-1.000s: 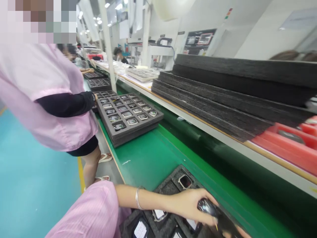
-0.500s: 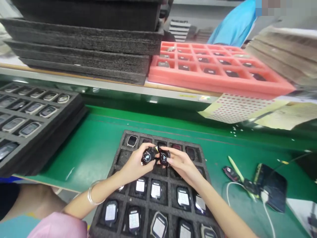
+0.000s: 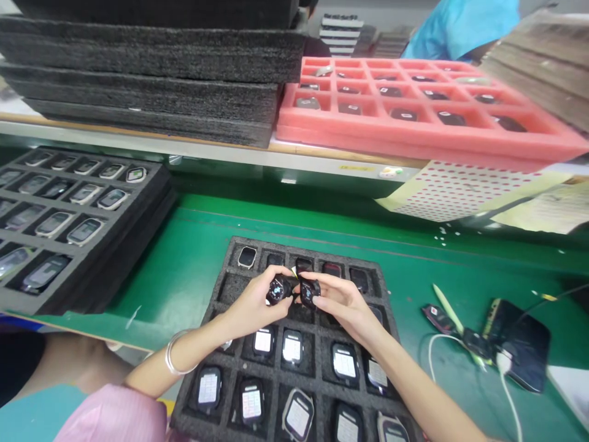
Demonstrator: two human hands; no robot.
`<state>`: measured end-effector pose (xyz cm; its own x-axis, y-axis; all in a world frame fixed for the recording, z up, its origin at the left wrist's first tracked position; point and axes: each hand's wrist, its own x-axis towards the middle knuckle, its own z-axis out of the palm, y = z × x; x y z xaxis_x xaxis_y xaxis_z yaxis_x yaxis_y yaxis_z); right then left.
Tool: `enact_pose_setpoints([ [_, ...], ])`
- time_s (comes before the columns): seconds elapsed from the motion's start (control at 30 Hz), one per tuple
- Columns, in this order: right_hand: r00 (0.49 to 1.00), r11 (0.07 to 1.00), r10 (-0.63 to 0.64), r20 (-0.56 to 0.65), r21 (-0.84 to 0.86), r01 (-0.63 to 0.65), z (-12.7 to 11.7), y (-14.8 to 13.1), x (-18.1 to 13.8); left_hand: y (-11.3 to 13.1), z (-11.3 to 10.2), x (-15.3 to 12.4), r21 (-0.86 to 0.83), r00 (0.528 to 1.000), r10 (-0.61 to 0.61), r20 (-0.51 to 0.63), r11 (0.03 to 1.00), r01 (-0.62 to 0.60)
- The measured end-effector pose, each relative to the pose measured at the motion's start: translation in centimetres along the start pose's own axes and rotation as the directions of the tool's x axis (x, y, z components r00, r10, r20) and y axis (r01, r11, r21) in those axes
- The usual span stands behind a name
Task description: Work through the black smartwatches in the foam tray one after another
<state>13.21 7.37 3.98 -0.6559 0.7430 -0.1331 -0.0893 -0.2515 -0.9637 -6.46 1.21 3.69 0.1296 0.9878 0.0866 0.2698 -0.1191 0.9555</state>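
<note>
My left hand [image 3: 261, 299] grips a black smartwatch [image 3: 277, 290] whose lit face shows a dial. Close beside it, my right hand [image 3: 341, 299] holds a second black smartwatch [image 3: 310, 291], also with a lit screen. The two watches are side by side, held above a dark grey foam tray [image 3: 219, 368]. Watch bodies lie in the tray's compartments, several with white lit screens, such as the watch [image 3: 293, 347] just below my hands. At the tray's back left corner lies a silver-framed watch [image 3: 247, 258] with a dark screen.
Stacked foam trays of watches [image 3: 151, 196] stand at the left. Black foam sheets [image 3: 151, 80] and a pink foam tray [image 3: 414, 144] occupy the shelf. On the green bench at right are a black box [image 3: 519, 344], a white cable [image 3: 510, 399] and a green stick [image 3: 448, 310]. A blue sleeve [image 3: 460, 27] shows behind.
The camera view has shifted slightly, so the shelf sits higher and the left trays show more. Both hands keep their watches, and the watches have turned a little.
</note>
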Motion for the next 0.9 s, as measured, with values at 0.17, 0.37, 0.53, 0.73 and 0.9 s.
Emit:
enact_pose_setpoints([
  [0.17,1.0,1.0,-0.007,0.018,-0.02,0.007,-0.02,0.0,-0.01,0.11,-0.01,0.05,0.003,1.0,-0.025,0.011,1.0,0.025],
  [0.37,0.999,0.999,-0.028,0.027,-0.044,0.029,0.09,-0.02,-0.22,0.08,-0.12,0.12,0.011,0.999,-0.034,0.009,0.999,0.034],
  [0.53,0.999,0.999,-0.021,0.04,-0.034,0.022,0.15,0.05,-0.15,0.1,-0.1,-0.01,-0.02,1.0,0.011,0.015,1.0,-0.011],
  [0.73,0.998,0.997,-0.047,0.029,-0.056,0.049,-0.11,-0.03,-0.19,0.19,-0.19,-0.04,-0.02,1.0,0.019,0.007,1.0,-0.019],
  [0.9,0.997,0.999,-0.027,0.066,-0.043,0.03,-0.09,0.03,-0.29,0.18,-0.16,-0.09,-0.035,0.998,0.046,0.033,0.998,-0.045],
])
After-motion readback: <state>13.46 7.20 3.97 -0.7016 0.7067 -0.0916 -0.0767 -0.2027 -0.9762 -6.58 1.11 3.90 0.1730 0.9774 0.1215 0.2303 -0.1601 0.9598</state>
